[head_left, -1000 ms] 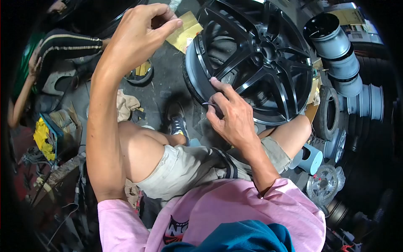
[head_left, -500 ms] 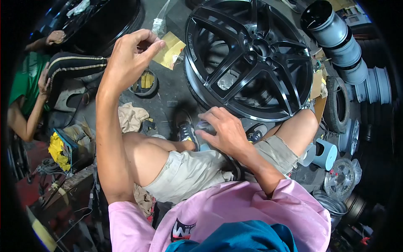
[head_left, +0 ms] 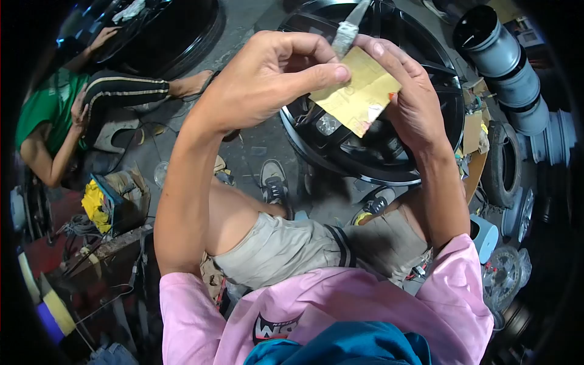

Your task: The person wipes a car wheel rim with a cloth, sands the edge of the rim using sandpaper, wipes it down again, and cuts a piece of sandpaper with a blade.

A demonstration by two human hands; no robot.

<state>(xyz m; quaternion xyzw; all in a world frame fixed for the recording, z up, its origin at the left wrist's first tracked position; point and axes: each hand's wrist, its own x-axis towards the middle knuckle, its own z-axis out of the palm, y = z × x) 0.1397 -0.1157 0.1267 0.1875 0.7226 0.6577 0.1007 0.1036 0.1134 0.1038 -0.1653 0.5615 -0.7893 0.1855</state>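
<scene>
A creased yellow paper sheet [head_left: 356, 91], faintly printed like the back of sandpaper, is held up between both hands. My left hand [head_left: 274, 79] pinches its left edge, thumb on the near face. On its right edge, the fingers of my right hand [head_left: 417, 100] are closed. A knife [head_left: 345, 38] with a tape-wrapped handle points up and away between the hands; its lower end is hidden, and which hand grips it I cannot tell. Behind the sheet lies a black multi-spoke wheel rim [head_left: 304, 131], partly covered by hands and paper.
Silver wheel rims [head_left: 493, 55] are stacked at right, near a tire [head_left: 502, 158] and a cardboard box [head_left: 474, 143]. At left sits another person in a green shirt [head_left: 45, 112], beside a dark wheel [head_left: 176, 55]. A box with yellow cloth [head_left: 97, 207] stands lower left.
My left hand has moved right with the paper sheet and knife, over the rim. My right hand has risen from near my lap and taken the sheet's right edge.
</scene>
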